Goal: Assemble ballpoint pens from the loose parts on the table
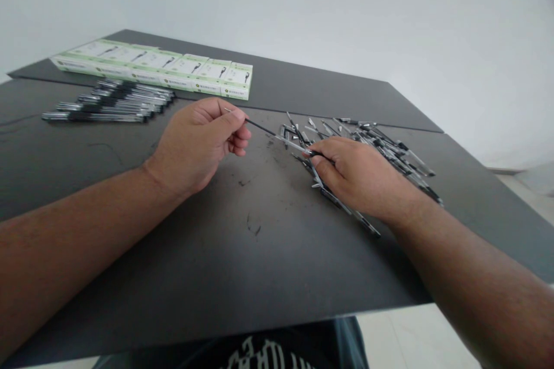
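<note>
My left hand (203, 141) pinches a thin pen refill (260, 127) between thumb and fingers, its narrow tip sticking out past the thumb. Dark ink shows along the stretch between my hands, then a clear length reaches my right hand (352, 173). That hand is closed around a pen barrel (318, 154) with a dark part at its front, mostly hidden by the fingers. Refill and barrel lie in one line; where one enters the other is hard to make out. Beneath and around my right hand lies a loose heap of pen parts (389, 150).
At the back left, a row of green and white boxes (173, 72) stands on the dark table (225, 277). In front of them lies a stack of pens (112, 102) with black grips. Dark ink-like marks (253, 225) dot the tabletop. A pale wall rises behind.
</note>
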### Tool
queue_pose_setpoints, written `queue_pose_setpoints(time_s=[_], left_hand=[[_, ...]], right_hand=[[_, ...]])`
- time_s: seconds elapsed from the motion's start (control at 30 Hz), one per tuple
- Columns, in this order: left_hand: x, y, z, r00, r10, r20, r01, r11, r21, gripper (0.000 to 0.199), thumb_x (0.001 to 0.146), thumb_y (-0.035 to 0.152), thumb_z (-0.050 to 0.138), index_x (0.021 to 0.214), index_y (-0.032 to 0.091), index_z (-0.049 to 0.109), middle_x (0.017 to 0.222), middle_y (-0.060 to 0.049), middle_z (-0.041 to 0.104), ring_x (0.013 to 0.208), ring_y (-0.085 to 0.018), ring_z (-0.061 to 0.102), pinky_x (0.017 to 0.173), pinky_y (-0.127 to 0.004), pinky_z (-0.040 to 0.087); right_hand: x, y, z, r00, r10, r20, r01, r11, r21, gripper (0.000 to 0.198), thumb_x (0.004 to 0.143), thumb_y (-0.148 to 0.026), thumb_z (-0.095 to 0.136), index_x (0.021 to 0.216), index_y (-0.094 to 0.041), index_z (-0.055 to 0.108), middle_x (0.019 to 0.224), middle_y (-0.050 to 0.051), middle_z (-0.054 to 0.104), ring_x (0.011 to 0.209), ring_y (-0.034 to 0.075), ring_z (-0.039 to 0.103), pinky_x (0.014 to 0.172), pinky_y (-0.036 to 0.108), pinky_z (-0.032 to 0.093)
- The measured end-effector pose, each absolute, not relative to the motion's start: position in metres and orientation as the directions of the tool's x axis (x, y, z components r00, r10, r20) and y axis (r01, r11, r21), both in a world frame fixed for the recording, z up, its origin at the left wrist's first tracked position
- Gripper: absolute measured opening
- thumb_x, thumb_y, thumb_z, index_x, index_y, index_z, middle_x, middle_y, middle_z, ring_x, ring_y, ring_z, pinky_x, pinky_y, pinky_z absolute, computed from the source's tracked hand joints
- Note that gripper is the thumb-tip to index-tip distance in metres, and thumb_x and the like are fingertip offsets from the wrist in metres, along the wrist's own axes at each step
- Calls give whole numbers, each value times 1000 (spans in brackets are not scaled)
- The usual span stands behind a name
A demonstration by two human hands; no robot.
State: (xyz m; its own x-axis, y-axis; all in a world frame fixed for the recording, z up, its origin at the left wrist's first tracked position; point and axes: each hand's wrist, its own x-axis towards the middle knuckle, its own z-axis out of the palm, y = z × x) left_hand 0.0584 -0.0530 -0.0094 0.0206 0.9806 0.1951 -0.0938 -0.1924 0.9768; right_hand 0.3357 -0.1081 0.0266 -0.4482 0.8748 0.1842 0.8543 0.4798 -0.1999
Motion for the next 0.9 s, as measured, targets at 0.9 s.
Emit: queue_pose_setpoints(time_s=[0.9], left_hand=[[61,-75,-3,521,799,300,493,-568,659,22,95,46,76,102,33,92,98,-3,91,91,-27,81,84,-35,55]], right_hand=[[326,-121,24,-504,839,205,799,543,-259,19,106,-26,71,120,-24,85,105,6,89,93,26,79,86,36,57]])
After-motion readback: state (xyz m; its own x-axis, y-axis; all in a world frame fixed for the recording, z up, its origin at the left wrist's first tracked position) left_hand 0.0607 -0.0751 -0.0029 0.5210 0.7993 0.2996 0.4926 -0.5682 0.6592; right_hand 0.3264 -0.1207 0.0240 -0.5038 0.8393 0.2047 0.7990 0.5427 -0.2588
